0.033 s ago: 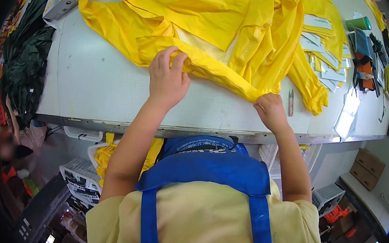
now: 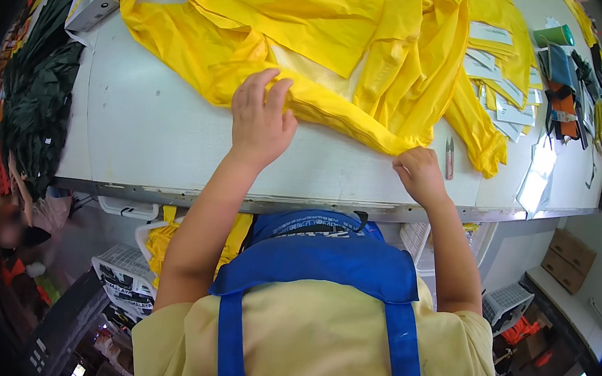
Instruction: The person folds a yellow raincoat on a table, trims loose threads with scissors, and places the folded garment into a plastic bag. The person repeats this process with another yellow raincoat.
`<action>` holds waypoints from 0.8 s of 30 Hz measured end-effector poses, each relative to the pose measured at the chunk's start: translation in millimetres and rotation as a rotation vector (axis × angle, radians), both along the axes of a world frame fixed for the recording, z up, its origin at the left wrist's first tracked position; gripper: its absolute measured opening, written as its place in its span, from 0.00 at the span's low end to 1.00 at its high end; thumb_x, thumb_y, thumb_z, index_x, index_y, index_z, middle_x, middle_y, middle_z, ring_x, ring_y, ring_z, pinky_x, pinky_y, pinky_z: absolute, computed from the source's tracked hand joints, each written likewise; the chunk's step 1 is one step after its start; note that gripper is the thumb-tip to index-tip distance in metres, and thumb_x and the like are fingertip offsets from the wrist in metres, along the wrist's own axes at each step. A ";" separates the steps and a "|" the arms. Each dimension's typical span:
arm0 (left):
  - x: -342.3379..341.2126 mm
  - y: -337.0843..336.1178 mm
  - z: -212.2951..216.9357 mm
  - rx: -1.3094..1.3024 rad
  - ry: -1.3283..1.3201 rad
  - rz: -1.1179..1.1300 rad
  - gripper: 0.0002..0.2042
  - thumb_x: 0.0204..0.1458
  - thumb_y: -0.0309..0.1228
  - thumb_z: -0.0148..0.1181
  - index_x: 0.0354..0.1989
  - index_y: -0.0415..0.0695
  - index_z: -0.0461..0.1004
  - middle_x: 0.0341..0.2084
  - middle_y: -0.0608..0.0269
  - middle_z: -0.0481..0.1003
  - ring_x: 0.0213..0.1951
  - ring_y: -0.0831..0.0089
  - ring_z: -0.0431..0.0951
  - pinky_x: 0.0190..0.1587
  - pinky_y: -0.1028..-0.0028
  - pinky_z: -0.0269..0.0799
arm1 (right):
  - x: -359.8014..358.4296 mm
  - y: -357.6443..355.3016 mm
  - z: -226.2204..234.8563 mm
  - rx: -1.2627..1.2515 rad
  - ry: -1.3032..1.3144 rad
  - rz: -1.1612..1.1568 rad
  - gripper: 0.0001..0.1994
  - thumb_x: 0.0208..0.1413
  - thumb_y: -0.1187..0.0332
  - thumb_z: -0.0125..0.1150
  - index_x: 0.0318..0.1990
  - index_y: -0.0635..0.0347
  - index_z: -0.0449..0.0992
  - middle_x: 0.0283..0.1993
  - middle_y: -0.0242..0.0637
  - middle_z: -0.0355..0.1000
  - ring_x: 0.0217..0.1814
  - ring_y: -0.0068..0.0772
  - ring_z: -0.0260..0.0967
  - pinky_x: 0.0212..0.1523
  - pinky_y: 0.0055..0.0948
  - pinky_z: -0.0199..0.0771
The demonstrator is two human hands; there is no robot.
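The left hand (image 2: 261, 115) lay flat, fingers spread, pressing a folded sleeve edge of the yellow garment (image 2: 344, 40) onto the white table (image 2: 146, 137), likely to hold the crease. The right hand (image 2: 418, 172) pinched the same fold nearer the right. Small snips (image 2: 449, 157) lay just right of it; paper tags (image 2: 501, 98) and dark green fabric (image 2: 35, 90) flanked the garment.
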State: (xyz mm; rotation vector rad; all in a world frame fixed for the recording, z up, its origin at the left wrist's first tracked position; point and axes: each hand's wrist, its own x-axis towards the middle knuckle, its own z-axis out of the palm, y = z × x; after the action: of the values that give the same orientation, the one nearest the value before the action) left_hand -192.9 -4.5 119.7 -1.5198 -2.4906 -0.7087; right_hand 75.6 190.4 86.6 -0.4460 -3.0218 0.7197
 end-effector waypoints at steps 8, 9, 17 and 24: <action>-12.0 46.3 -10.6 -0.580 -0.526 -0.166 0.11 0.53 0.33 0.51 0.40 0.46 0.75 0.28 0.55 0.76 0.39 0.57 0.76 0.47 0.64 0.69 | 64.4 37.6 -48.7 0.351 0.084 -0.756 0.17 0.48 0.72 0.62 0.47 0.62 0.70 0.44 0.47 0.69 0.48 0.48 0.66 0.49 0.41 0.67; -12.8 59.3 -25.1 -0.419 -0.476 -0.154 0.10 0.52 0.33 0.52 0.40 0.46 0.75 0.29 0.56 0.77 0.40 0.57 0.75 0.45 0.65 0.70 | 73.0 39.0 -60.1 0.406 0.030 -0.843 0.18 0.48 0.72 0.61 0.48 0.62 0.70 0.44 0.47 0.69 0.49 0.48 0.66 0.49 0.41 0.67; -47.7 120.8 -108.4 -0.029 -0.026 -0.288 0.09 0.50 0.28 0.54 0.38 0.46 0.78 0.29 0.63 0.77 0.39 0.59 0.75 0.40 0.65 0.71 | 87.4 39.3 -40.7 -0.311 0.091 -1.086 0.12 0.55 0.75 0.54 0.47 0.65 0.70 0.32 0.38 0.67 0.33 0.31 0.67 0.37 0.29 0.70; -40.0 109.1 29.7 0.103 -0.980 0.019 0.06 0.51 0.29 0.63 0.32 0.39 0.78 0.24 0.68 0.76 0.27 0.83 0.74 0.31 0.81 0.69 | -12.6 27.5 27.8 -0.366 0.558 -0.834 0.13 0.62 0.76 0.44 0.52 0.67 0.71 0.37 0.33 0.71 0.29 0.15 0.62 0.30 0.15 0.62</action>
State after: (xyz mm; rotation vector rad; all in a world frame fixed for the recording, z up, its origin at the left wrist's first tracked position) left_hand -232.9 104.5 149.4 -1.2721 -2.9701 -1.9102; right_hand 63.0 217.9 114.3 -1.1658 -1.9202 1.0559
